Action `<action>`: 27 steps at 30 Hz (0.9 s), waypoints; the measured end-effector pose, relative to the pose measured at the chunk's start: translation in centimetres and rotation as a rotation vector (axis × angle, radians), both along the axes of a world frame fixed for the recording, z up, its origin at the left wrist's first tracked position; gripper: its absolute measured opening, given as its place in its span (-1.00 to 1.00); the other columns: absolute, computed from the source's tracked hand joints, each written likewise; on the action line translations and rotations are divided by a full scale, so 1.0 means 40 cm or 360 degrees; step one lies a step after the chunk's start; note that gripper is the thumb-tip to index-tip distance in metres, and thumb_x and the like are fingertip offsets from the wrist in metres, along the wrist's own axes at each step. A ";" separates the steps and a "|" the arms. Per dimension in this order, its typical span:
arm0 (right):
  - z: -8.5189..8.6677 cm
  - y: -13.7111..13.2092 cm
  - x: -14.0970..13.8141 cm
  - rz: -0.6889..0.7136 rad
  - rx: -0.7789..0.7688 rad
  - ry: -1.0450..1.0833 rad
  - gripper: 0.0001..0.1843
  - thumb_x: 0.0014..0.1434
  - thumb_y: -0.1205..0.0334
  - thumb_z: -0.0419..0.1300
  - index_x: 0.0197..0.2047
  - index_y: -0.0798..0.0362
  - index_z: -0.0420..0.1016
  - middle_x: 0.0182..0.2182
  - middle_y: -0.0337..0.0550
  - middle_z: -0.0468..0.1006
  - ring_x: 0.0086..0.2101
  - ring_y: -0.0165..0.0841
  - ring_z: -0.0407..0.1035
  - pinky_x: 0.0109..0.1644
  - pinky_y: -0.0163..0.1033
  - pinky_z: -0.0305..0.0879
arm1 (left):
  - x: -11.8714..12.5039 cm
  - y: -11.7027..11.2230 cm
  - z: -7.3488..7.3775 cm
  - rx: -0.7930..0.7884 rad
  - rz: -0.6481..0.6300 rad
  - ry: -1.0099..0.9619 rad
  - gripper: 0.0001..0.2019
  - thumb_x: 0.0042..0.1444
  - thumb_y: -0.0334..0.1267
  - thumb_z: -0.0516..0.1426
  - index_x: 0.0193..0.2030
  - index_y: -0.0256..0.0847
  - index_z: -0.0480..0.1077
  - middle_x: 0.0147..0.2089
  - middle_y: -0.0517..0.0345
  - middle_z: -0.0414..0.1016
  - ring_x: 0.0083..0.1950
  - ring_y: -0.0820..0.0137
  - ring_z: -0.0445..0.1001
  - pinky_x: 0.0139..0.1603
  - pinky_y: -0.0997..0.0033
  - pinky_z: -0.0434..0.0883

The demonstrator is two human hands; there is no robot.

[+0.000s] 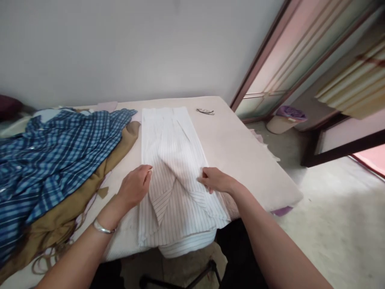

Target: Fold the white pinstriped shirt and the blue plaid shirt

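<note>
A white shirt with thin dark stripes (174,136) lies lengthwise on the table, its lower end hanging over the front edge. Folds of its cloth bunch up in the middle between my hands. My left hand (136,184), with a silver bangle at the wrist, pinches the shirt's left edge. On the opposite side, my right hand (212,179) is closed with its fingertips on the shirt's right edge. The fingers of both hands are curled, and the bits of cloth inside them are mostly hidden.
Blue plaid cloth (78,140) and a brown garment (87,196) are heaped at the left of the pale covered table (240,148). Eyeglasses (205,111) lie near the back. A waste bin (279,124) with a purple liner stands on the floor at right, by a doorway.
</note>
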State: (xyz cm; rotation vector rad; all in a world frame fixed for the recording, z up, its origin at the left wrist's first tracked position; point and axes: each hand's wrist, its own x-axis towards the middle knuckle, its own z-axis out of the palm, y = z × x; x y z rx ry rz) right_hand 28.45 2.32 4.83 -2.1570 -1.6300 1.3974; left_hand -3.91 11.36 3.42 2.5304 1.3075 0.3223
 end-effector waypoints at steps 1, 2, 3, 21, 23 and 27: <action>-0.001 -0.002 -0.005 0.0042 -0.0045 0.0016 -0.80 0.30 0.15 0.16 -0.30 0.02 0.22 -0.43 -0.15 0.55 -0.45 -0.34 0.51 -0.39 -0.28 0.27 | -0.008 0.008 0.018 -0.0112 0.0060 0.0059 -0.66 0.40 -0.17 -0.11 0.06 -0.21 0.42 -0.02 -0.05 0.59 -0.01 0.16 0.55 0.03 0.14 0.42; -0.001 -0.003 -0.012 0.0081 -0.0086 0.0041 -0.81 0.27 0.19 0.18 -0.30 0.02 0.22 -0.40 -0.15 0.56 -0.42 -0.33 0.52 -0.38 -0.28 0.27 | -0.014 0.013 0.033 -0.0232 0.0082 0.0119 -0.69 0.39 -0.16 -0.10 -0.01 -0.18 0.43 -0.12 0.01 0.60 -0.09 0.18 0.56 -0.05 0.19 0.41; -0.001 -0.004 -0.019 0.0113 -0.0120 0.0068 -0.82 0.25 0.23 0.19 -0.30 0.02 0.22 -0.36 -0.14 0.56 -0.39 -0.33 0.53 -0.38 -0.28 0.27 | -0.016 0.013 0.044 -0.0356 0.0066 0.0164 -0.72 0.37 -0.17 -0.08 -0.08 -0.16 0.44 -0.21 0.06 0.59 -0.15 0.22 0.56 -0.11 0.24 0.39; 0.024 0.017 -0.026 0.0120 -0.0185 -0.0011 -0.80 0.14 0.37 0.22 -0.33 0.01 0.22 -0.45 -0.17 0.59 -0.39 -0.31 0.52 -0.32 -0.25 0.27 | 0.098 -0.143 -0.004 0.0173 -0.0592 -0.0126 -0.63 0.41 -0.30 -0.07 0.24 -0.28 0.36 0.27 -0.14 0.43 0.27 0.16 0.41 0.25 0.10 0.38; 0.029 0.022 -0.027 0.0110 -0.0149 -0.0081 -0.80 0.12 0.42 0.22 -0.32 0.01 0.24 -0.44 -0.17 0.59 -0.37 -0.30 0.51 -0.33 -0.26 0.24 | 0.122 -0.179 -0.026 0.0271 -0.0806 -0.0142 -0.55 0.41 -0.30 -0.05 0.39 -0.29 0.23 0.42 -0.14 0.28 0.43 0.12 0.24 0.39 0.02 0.27; 0.043 0.029 -0.038 0.0151 -0.0085 -0.0198 -0.81 0.12 0.46 0.20 -0.32 0.01 0.28 -0.43 -0.16 0.59 -0.36 -0.31 0.48 -0.34 -0.27 0.18 | 0.144 -0.238 -0.069 0.0262 -0.1046 -0.0042 -0.42 0.42 -0.18 0.01 0.50 -0.26 0.04 0.52 -0.11 0.08 0.55 0.06 -0.01 0.47 -0.16 0.12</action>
